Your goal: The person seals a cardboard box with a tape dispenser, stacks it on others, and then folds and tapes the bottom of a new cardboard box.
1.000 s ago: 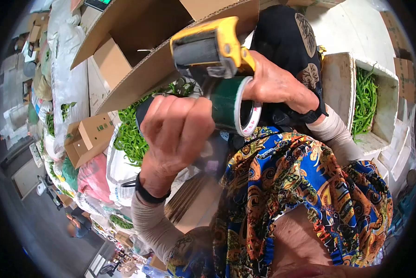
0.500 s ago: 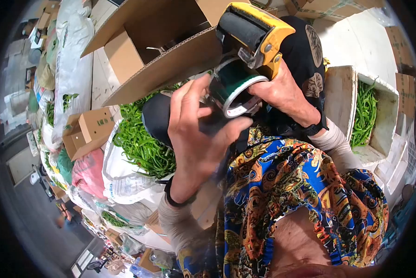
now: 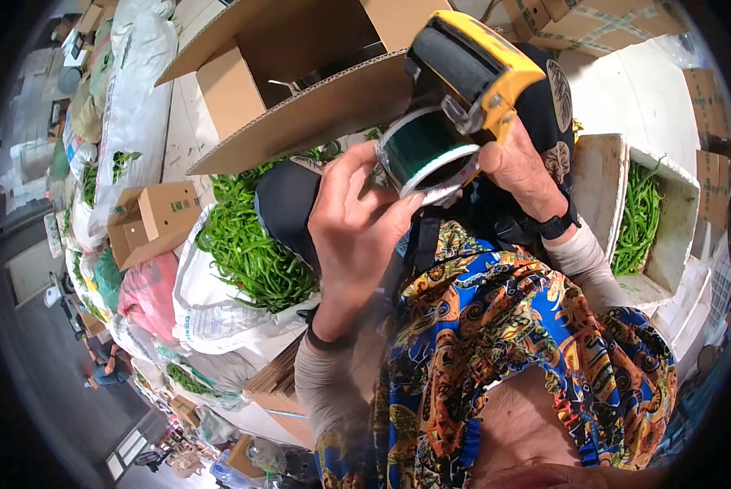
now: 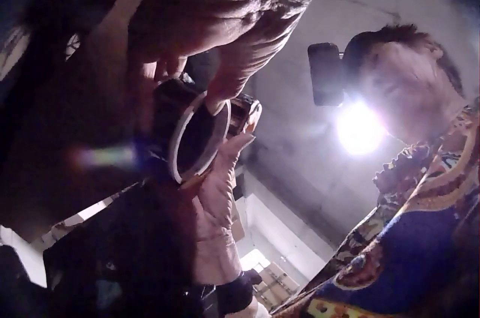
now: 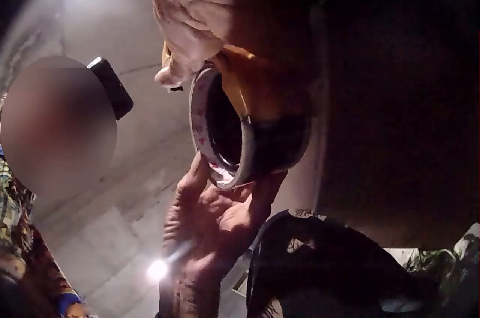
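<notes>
A yellow and black tape dispenser (image 3: 483, 69) with a roll of dark green tape (image 3: 421, 151) is held up above the lap in the head view. The right hand (image 3: 522, 169) grips the dispenser's yellow end. From the other side the left hand (image 3: 361, 228) holds the roll, thumb on its white rim and fingers round its outer side. Both wrist views show the roll's ring (image 4: 201, 138) between the two hands; in the right wrist view, the left hand (image 5: 217, 220) pinches the lower rim (image 5: 223, 175).
An open cardboard box (image 3: 300, 106) stands just beyond the hands. Green peppers (image 3: 255, 253) fill a white sack at the left; a white crate (image 3: 679, 204) at the right holds more. A small carton (image 3: 160, 224) and a pink sack (image 3: 149, 297) lie farther left.
The left hand has turned from a closed fist beside the roll, opened, and taken hold of its rim. Dispenser and roll have moved to the right and tilted.
</notes>
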`<state>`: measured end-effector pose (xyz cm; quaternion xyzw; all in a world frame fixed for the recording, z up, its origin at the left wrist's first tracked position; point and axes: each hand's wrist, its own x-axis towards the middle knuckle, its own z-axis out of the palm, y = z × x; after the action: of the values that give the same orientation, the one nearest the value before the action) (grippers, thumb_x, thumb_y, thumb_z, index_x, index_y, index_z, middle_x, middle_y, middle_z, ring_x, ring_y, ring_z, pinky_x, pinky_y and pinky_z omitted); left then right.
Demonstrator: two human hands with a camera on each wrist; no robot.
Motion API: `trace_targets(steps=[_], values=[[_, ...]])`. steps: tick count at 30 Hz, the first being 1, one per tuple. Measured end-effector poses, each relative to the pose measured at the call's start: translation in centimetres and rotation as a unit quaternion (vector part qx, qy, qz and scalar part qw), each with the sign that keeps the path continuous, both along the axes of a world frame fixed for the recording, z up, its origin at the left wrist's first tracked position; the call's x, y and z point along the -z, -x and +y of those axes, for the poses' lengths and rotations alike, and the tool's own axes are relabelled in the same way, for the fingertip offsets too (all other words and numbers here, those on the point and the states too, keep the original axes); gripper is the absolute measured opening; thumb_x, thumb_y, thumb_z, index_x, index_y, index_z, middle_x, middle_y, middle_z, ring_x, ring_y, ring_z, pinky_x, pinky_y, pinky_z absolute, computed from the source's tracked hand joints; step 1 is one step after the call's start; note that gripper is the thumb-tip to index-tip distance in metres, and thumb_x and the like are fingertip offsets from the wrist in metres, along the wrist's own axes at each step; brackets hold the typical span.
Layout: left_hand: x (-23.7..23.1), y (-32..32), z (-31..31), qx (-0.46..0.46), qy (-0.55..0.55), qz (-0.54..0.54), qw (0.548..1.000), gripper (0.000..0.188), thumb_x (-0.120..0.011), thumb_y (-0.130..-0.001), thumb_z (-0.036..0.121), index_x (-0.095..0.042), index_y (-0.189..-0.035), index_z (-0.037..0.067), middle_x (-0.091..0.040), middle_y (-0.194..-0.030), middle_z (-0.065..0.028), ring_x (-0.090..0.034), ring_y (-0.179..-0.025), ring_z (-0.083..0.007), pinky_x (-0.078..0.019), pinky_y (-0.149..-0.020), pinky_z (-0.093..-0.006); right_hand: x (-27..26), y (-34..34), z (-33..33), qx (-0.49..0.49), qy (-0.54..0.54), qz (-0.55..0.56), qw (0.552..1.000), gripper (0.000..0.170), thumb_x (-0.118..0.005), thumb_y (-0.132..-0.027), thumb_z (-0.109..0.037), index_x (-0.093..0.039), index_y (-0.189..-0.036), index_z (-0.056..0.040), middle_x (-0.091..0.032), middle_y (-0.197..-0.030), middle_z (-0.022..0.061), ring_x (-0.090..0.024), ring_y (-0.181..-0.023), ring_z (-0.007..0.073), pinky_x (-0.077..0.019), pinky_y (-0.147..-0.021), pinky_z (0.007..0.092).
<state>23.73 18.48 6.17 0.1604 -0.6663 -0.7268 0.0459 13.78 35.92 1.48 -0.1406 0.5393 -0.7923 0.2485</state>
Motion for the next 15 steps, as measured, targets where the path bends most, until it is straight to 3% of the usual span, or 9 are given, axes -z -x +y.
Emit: trace_targets(steps=[2, 3, 5, 6, 8, 9, 12, 14, 15], values=[[0.6, -0.3, 0.0, -0.008, 0.039, 0.019, 0.999, 0.059, -0.064, -0.073, -0.011, -0.044, -0.128, -0.01, -0.053, -0.123, -0.0207, -0.056, -0.111, -0.0255, -0.0482, -0.095, -0.0346, 1.4, 0.6, 1.3, -0.039, -0.116, 0.042, 0.992, 0.092, -0.09, -0.064, -0.035, -0.043, -0.134, -0.0003, -0.057, -0.121, 0.0052, -0.053, -0.109, 0.0126, -0.0466, -0.089, 0.0264], [0.9, -0.4, -0.4, -0.011, 0.039, 0.021, 0.999, 0.059, -0.064, -0.073, -0.011, -0.044, -0.128, -0.01, -0.053, -0.123, -0.0207, -0.056, -0.111, -0.0255, -0.0482, -0.095, -0.0346, -1.6, 0.6, 2.2, -0.131, -0.187, -0.085, 0.97, 0.073, -0.09, -0.064, -0.031, -0.056, -0.122, -0.0013, -0.062, -0.117, 0.0065, -0.058, -0.102, 0.0155, -0.0488, -0.086, 0.0294], [1.3, -0.6, -1.5, 0.052, 0.17, 0.024, 0.984, 0.061, -0.064, -0.072, -0.012, -0.044, -0.129, -0.01, -0.052, -0.125, -0.0175, -0.055, -0.113, -0.0237, -0.047, -0.097, -0.034, 0.2, -1.0, 2.3, -0.037, -0.233, 0.269, 0.934, 0.057, -0.087, -0.069, -0.029, -0.064, -0.114, -0.0034, -0.066, -0.112, 0.0074, -0.064, -0.097, 0.0206, -0.0507, -0.087, 0.0333], [1.1, -0.5, -1.5, 0.05, 0.17, 0.024, 0.984, 0.061, -0.064, -0.072, -0.012, -0.044, -0.129, -0.01, -0.052, -0.125, -0.0175, -0.055, -0.113, -0.0237, -0.047, -0.097, -0.034, 2.1, -1.0, 2.6, -0.038, -0.233, 0.269, 0.934, 0.057, -0.087, -0.069, -0.029, -0.064, -0.114, -0.0034, -0.066, -0.112, 0.0074, -0.064, -0.097, 0.0206, -0.0507, -0.087, 0.0333], [0.7, -0.5, -1.4, 0.045, 0.098, 0.043, 0.993, 0.061, -0.066, -0.071, -0.011, -0.047, -0.128, -0.009, -0.054, -0.124, -0.0138, -0.055, -0.114, -0.0219, -0.0465, -0.098, -0.0328, 5.2, -0.6, 3.5, -0.012, -0.233, 0.459, 0.857, 0.054, -0.085, -0.072, -0.029, -0.065, -0.116, -0.0058, -0.068, -0.112, 0.0079, -0.066, -0.099, 0.0252, -0.0505, -0.091, 0.0359], [0.7, -0.4, -1.5, 0.042, 0.098, 0.044, 0.993, 0.061, -0.066, -0.071, -0.011, -0.047, -0.128, -0.009, -0.054, -0.124, -0.0138, -0.055, -0.114, -0.0219, -0.0465, -0.098, -0.0328, 4.0, -1.0, 3.1, -0.008, -0.283, 0.332, 0.9, 0.067, -0.086, -0.067, -0.026, -0.053, -0.122, -0.0031, -0.058, -0.107, 0.0045, -0.059, -0.099, 0.0144, -0.0488, -0.089, 0.0288], [0.2, 0.0, -1.8, 0.043, 0.05, 0.111, 0.992, 0.047, -0.071, -0.077, -0.006, -0.057, -0.122, -0.004, -0.051, -0.124, -0.0139, -0.062, -0.102, -0.0208, -0.0564, -0.082, -0.0321, 4.1, -1.6, 2.4, -0.017, -0.219, 0.258, 0.941, 0.064, -0.083, -0.072, -0.022, -0.051, -0.124, -0.0037, -0.055, -0.111, 0.004, -0.054, -0.108, 0.0121, -0.0441, -0.096, 0.0278], [-1.2, 0.0, -1.8, -0.024, 0.046, -0.023, 0.998, 0.036, -0.068, -0.082, -0.001, -0.061, -0.116, -0.005, -0.054, -0.119, -0.013, -0.062, -0.097, -0.0181, -0.0555, -0.078, -0.029, 3.2, -1.6, 1.2, -0.001, -0.118, 0.199, 0.973, 0.063, -0.081, -0.075, -0.021, -0.048, -0.125, -0.0031, -0.054, -0.113, 0.0048, -0.053, -0.11, 0.0131, -0.043, -0.096, 0.0285], [-1.4, 0.0, -1.7, -0.026, 0.046, -0.022, 0.998, 0.036, -0.068, -0.082, -0.001, -0.061, -0.116, -0.005, -0.054, -0.119, -0.013, -0.062, -0.097, -0.0181, -0.0555, -0.078, -0.029, 2.0, -1.4, 0.0, 0.018, -0.051, 0.179, 0.982, 0.064, -0.081, -0.075, -0.021, -0.046, -0.126, -0.0022, -0.054, -0.113, 0.0059, -0.054, -0.107, 0.0152, -0.0443, -0.093, 0.0297]])
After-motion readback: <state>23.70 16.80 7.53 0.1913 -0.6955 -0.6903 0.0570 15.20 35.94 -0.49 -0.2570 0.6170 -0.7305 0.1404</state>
